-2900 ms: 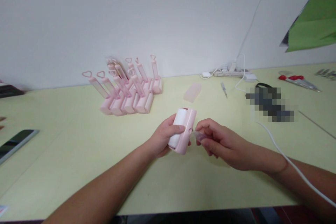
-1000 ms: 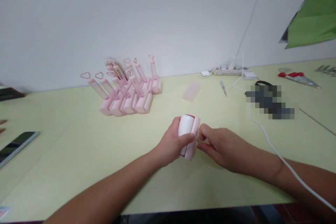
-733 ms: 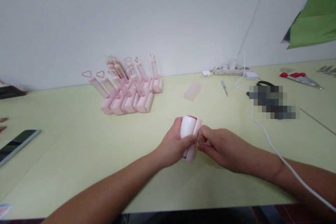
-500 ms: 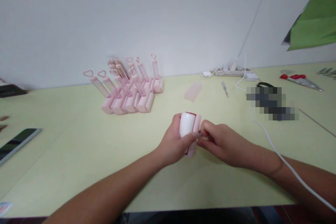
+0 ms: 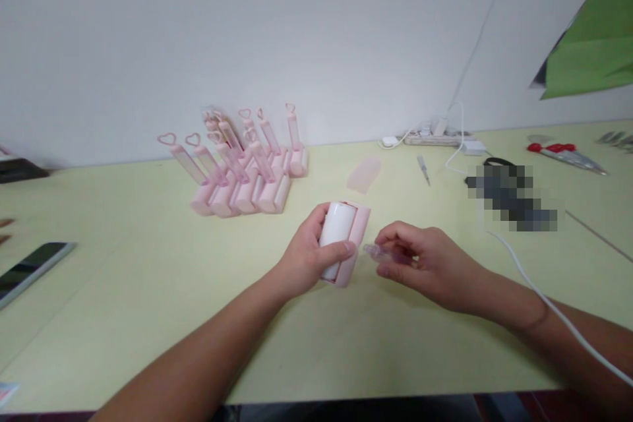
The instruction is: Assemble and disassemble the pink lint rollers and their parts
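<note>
Head cam, pink device [image 5: 341, 231] held, label [image 5: 6, 393] illeg.

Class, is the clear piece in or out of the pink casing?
Out: a narrow gap shows between the tip of the clear piece, in the right hand, and the pink casing, in the left hand.

A plain, smooth, pale grey-white wall [image 5: 316, 33] fills the upper part of the view. Against its foot stands a long, flat, pale yellow-green table [image 5: 123, 316], its surface slightly glossy, with a thin diagonal seam at left. A sheet of bright green material with a dark edge [image 5: 593, 46] hangs at upper right, cut off by the frame. Soft, diffuse light brightens the wall's middle and dims toward the corners. Below the table's front edge it is dark, with a dull red patch [image 5: 541, 405] at lower right.
</note>
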The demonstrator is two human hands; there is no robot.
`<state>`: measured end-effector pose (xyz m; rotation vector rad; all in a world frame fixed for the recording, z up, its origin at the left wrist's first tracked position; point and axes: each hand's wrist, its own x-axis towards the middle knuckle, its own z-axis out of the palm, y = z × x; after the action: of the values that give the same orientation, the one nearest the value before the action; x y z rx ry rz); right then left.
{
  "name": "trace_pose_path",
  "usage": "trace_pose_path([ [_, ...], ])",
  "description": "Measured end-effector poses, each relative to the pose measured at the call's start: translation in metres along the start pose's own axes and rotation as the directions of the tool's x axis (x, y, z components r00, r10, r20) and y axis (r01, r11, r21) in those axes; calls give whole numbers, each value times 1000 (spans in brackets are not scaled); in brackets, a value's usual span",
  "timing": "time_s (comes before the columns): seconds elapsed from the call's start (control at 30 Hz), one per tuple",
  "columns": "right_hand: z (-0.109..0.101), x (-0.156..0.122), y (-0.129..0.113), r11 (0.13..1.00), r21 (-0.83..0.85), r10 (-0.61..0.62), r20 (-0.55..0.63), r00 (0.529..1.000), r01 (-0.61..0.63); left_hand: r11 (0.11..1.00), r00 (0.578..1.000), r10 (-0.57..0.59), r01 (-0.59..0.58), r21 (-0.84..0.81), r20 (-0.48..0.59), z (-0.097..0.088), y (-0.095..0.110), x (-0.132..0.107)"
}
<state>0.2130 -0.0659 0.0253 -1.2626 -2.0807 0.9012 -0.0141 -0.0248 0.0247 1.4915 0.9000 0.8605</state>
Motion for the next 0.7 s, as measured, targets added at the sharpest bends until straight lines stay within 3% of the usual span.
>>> trace_pose_path([
  [0.4, 0, -2, -7, 989, -80, -119, 65, 991, 124, 1000, 997, 19, -20, 21, 70, 4, -5, -2],
  [0.7, 1, -2, -8, 988, -108, -100, 101, 990, 111, 998, 994, 8, -15, 68, 108, 9, -8, -6],
])
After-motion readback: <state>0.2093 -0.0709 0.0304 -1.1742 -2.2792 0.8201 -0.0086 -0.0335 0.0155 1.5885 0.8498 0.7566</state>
